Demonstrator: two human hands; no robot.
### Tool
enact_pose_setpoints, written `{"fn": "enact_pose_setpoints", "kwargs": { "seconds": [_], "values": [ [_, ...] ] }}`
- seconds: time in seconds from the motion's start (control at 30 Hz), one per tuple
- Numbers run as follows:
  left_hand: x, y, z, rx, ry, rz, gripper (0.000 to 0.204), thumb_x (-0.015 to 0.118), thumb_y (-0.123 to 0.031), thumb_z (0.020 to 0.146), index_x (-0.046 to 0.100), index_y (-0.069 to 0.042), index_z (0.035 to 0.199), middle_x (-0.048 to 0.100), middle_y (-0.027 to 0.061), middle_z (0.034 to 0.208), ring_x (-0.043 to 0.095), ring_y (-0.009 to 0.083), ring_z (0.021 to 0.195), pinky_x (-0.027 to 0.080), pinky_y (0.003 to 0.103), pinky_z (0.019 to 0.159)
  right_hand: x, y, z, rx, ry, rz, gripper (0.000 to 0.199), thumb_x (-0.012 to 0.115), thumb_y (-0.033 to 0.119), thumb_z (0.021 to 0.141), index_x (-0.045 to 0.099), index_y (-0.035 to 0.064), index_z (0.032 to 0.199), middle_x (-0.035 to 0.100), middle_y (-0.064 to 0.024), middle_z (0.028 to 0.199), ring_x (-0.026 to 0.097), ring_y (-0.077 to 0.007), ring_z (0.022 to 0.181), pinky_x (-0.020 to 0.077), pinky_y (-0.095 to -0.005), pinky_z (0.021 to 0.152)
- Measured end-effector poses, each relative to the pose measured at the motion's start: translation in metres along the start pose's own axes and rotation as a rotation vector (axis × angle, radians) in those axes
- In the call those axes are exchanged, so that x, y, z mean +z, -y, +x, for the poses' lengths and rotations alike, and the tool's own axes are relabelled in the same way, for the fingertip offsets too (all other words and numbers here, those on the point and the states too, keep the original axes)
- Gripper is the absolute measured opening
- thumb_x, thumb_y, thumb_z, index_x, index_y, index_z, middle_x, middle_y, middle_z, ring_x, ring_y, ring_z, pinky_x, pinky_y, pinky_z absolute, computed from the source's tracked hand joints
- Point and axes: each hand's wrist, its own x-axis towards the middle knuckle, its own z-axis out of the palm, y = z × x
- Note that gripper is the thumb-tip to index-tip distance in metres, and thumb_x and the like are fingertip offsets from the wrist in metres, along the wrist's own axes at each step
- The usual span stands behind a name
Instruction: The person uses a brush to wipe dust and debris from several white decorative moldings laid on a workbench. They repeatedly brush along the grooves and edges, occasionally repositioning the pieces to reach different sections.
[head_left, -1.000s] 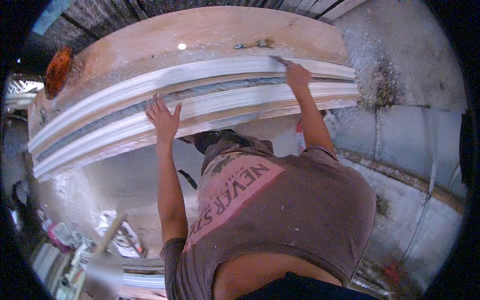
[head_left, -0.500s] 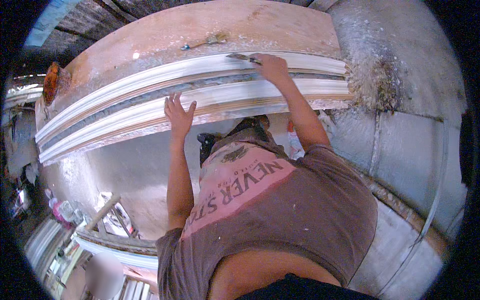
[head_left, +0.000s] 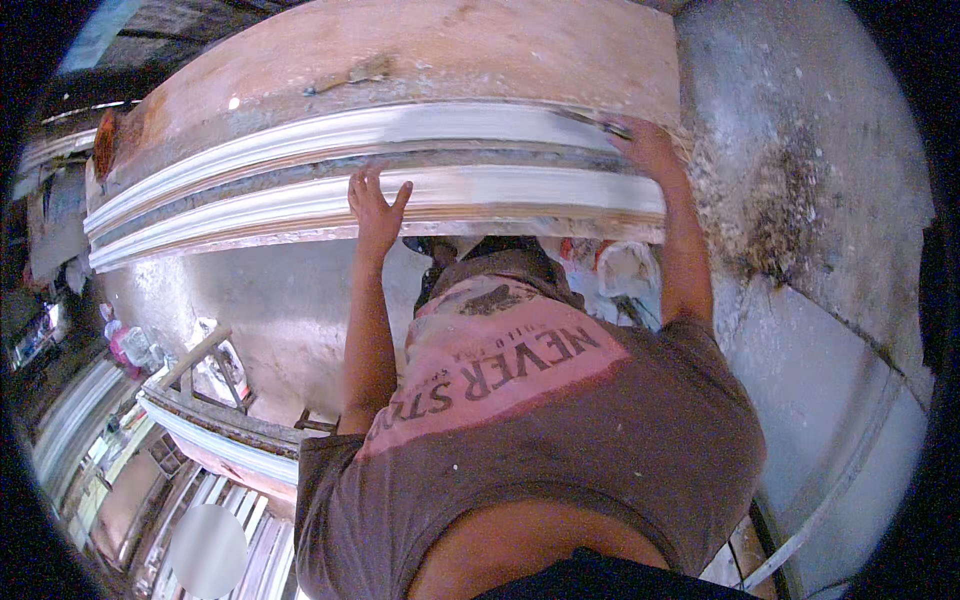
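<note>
Two long white mouldings lie side by side across the workbench: a far moulding [head_left: 420,124] and a near moulding [head_left: 500,186]. Near the right end of the far moulding, my right hand [head_left: 645,148] is closed around a paintbrush [head_left: 598,122]. The brush is blurred, its tip pointing left along the white face. My left hand [head_left: 376,208] is at the near moulding, fingers spread and holding nothing. Whether its fingertips touch the moulding or hover above it, I cannot tell.
Behind the mouldings, a second brush [head_left: 350,75] lies on the workbench [head_left: 520,50]. An orange-brown object [head_left: 106,143] is at the bench's far left. Below its front edge at right is a whitish container [head_left: 628,268]. More white strips [head_left: 225,500] lie at lower left.
My right hand has moved right along the far moulding with the paintbrush. My left hand stays spread near the near moulding. The whole view has shifted slightly.
</note>
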Motion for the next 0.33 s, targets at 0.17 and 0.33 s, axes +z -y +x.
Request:
{"fn": "enact_pose_setpoints", "kwargs": {
  "seconds": [0.17, 0.33],
  "values": [
    [0.015, -0.017, -0.007, 0.063, 0.041, 0.038, 0.061, 0.074, -0.035, 0.083, 0.049, -0.010, 0.132, 0.045, 0.0185, 0.136, 0.036, 0.0383, 0.132, 0.027, 0.054, 0.108, 0.000, 0.053, 0.009, 0.020, 0.017, -0.037, 0.036, 0.062, 0.042, 0.088, 0.064, 0.0296, 0.121, 0.069, -0.0147, 0.106, 0.066, -0.0354, 0.097, 0.0514, -0.0466, 0.086],
    [0.025, -0.036, 0.000, -0.029, 0.126, -0.002, 0.062, 0.071, -0.038, 0.085, 0.047, -0.011, 0.135, 0.040, 0.0203, 0.143, 0.029, 0.0401, 0.137, 0.022, 0.053, 0.112, -0.021, -0.029, -0.043, 0.189, -0.098, -0.149, 0.035, 0.062, 0.040, 0.088, 0.064, 0.0294, 0.121, 0.069, -0.0140, 0.103, 0.066, -0.0339, 0.097, 0.0519, -0.0484, 0.084]
  ]
}}
